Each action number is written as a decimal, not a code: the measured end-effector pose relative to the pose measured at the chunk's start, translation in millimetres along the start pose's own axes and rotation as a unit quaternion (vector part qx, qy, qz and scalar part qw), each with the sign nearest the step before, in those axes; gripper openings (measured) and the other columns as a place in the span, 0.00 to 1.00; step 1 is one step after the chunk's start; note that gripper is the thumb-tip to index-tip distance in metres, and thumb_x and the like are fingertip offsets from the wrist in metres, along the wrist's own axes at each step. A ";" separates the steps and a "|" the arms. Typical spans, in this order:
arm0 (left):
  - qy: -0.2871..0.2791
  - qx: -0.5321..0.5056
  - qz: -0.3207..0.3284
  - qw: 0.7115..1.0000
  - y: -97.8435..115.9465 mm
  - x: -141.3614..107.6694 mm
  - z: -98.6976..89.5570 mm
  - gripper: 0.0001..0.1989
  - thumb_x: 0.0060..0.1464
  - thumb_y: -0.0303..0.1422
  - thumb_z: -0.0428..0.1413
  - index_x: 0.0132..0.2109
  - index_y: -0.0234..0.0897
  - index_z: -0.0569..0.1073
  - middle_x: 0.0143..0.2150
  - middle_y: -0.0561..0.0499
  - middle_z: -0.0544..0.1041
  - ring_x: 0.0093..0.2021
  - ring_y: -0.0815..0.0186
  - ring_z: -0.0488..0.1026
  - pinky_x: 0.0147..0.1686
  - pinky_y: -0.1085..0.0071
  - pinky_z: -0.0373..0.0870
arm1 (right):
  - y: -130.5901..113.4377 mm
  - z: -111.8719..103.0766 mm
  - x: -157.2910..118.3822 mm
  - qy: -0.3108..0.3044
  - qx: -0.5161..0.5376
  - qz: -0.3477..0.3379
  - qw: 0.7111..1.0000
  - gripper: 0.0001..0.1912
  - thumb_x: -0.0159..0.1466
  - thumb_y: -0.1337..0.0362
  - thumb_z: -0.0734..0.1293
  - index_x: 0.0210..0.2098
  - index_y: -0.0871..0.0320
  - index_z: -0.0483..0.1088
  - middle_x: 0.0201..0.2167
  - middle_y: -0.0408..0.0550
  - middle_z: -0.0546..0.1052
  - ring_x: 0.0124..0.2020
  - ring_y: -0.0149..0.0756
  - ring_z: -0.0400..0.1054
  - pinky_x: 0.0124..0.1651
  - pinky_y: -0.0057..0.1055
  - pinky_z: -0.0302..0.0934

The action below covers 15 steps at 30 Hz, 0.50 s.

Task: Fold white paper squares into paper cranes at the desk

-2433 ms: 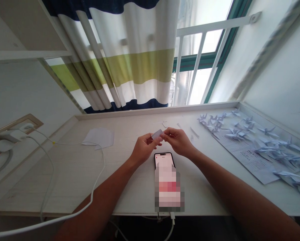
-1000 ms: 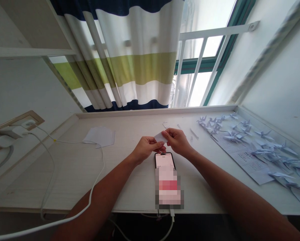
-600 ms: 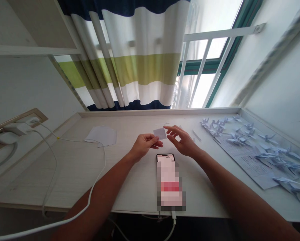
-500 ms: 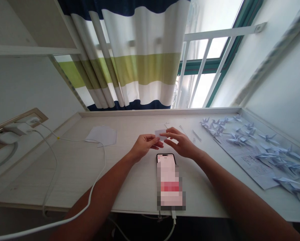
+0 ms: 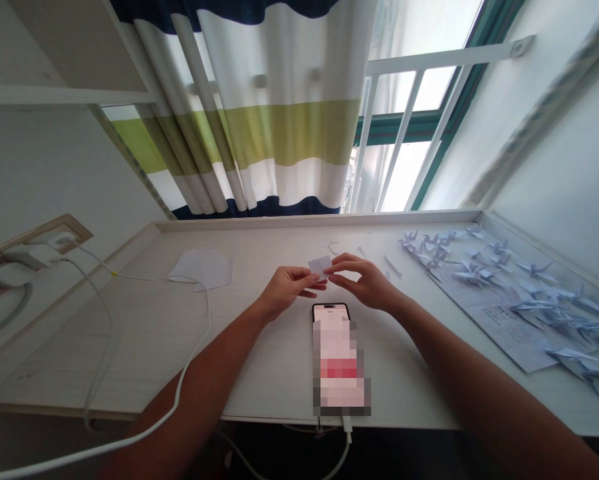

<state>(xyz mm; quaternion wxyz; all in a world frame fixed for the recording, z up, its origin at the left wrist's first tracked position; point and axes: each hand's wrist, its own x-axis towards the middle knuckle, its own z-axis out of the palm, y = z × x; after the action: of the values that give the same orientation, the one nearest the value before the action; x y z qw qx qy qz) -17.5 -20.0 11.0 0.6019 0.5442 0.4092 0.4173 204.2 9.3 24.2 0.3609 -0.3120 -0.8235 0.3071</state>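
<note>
A small folded piece of white paper (image 5: pixel 320 266) is held up above the desk between my two hands. My left hand (image 5: pixel 290 288) pinches its lower left side with thumb and forefinger, the other fingers curled below. At its right edge, my right hand (image 5: pixel 362 279) has thumb and forefinger close together on the paper. Just below the hands lies a phone (image 5: pixel 331 312), screen up, most of its screen blurred out. How the paper is folded is too small to make out.
Several folded paper cranes (image 5: pixel 474 272) cover the right side, some on a printed sheet (image 5: pixel 494 330). A stack of white paper (image 5: pixel 202 267) lies at left. Paper strips (image 5: pixel 393 265) sit behind my right hand. A white cable (image 5: pixel 207 320) crosses my left forearm from the wall socket (image 5: pixel 34 250).
My right fingers have drawn in from spread over the paper to its right edge, showing more of it. The paper is slightly tilted. My left hand keeps its grip.
</note>
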 end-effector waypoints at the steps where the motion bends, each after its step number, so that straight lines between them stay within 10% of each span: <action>1: -0.006 0.009 -0.001 1.000 -0.2 -0.2 0.5 0.22 0.51 0.47 0.66 0.43 0.31 0.82 0.42 0.38 0.83 0.46 0.53 0.81 0.44 0.60 0.77 | 0.4 0.9 0.4 0.009 0.007 0.008 1.000 0.12 0.66 0.54 0.69 0.42 0.51 0.80 0.44 0.50 0.78 0.46 0.43 0.73 0.50 0.43 0.68; 15: -0.018 -0.020 -0.035 0.999 -0.4 -2.1 7.2 0.25 0.51 0.50 0.65 0.44 0.31 0.80 0.46 0.35 0.83 0.43 0.52 0.82 0.34 0.64 0.79 | -5.0 12.6 6.0 0.084 0.083 0.072 0.990 0.13 0.64 0.53 0.70 0.33 0.57 0.75 0.32 0.47 0.80 0.35 0.38 0.72 0.42 0.37 0.66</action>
<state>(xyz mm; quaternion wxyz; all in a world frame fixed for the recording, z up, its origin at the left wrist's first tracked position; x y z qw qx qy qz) -11.3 -24.3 11.2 0.6343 0.5244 0.4087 0.3945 189.6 7.2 23.3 0.4301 -0.3640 -0.7374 0.3724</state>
